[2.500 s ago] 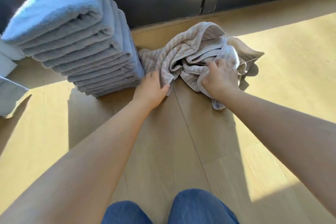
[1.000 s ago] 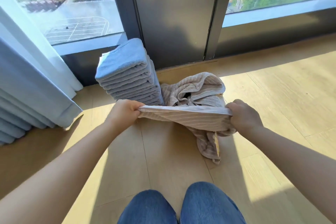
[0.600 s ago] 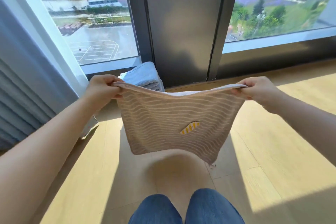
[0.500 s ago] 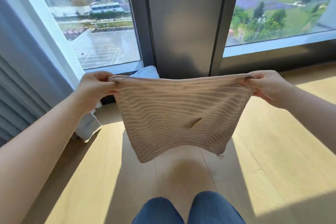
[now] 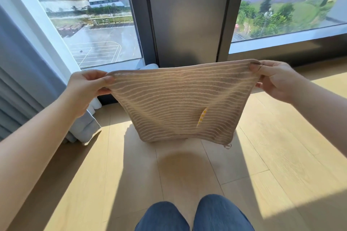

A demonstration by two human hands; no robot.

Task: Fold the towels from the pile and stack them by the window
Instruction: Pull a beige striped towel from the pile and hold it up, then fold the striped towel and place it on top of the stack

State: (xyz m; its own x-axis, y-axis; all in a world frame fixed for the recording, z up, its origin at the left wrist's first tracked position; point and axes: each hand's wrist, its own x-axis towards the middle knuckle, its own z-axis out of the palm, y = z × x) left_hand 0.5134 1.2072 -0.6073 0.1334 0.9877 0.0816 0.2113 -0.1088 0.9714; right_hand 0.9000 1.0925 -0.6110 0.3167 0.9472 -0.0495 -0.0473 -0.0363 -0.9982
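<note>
Lifted clear of floor (image 5: 112, 165) since moments earlier, striped towel (image 5: 180, 107) hangs spread between left hand (image 5: 88, 88) and right hand (image 5: 276, 80), well apart, each pinching top corner. Folded stack (image 5: 151, 66) barely visible behind towel, by window (image 5: 97, 24). Folding likely next.

One striped towel (image 5: 178, 103), two hands (image 5: 88, 88) (image 5: 276, 80), two knees (image 5: 161, 215) (image 5: 221, 212), one curtain (image 5: 22, 73), two windowpanes (image 5: 90, 15) (image 5: 293, 0).

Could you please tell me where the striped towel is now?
Head view: the striped towel hangs mid-frame above the floor, top corners pinched by the left hand and right hand.
</note>
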